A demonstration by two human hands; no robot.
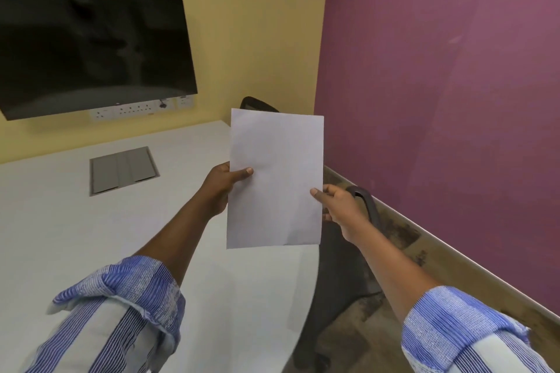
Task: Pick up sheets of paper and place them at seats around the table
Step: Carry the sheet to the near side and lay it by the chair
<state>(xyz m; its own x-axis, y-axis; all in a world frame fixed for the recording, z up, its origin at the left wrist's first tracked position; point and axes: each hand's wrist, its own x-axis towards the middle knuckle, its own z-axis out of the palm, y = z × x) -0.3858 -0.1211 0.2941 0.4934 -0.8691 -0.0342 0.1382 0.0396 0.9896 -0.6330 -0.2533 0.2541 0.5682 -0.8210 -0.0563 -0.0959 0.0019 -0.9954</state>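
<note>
Above the rounded right end of the pale grey desk (pixel 75 236), we hold a plain white sheet of paper (pixel 275 179) upright in the air, its long axis running away from us. Our left hand (pixel 219 186) pinches its left edge, thumb on the face, and our right hand (pixel 341 209) pinches the right edge lower down; whether more sheets lie beneath, we cannot tell. Below and right stands a dark office chair (pixel 342 266), so that seat seems nearest.

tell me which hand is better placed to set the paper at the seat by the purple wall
Probably the right hand: it grips the paper on the side beside that chair.
</note>
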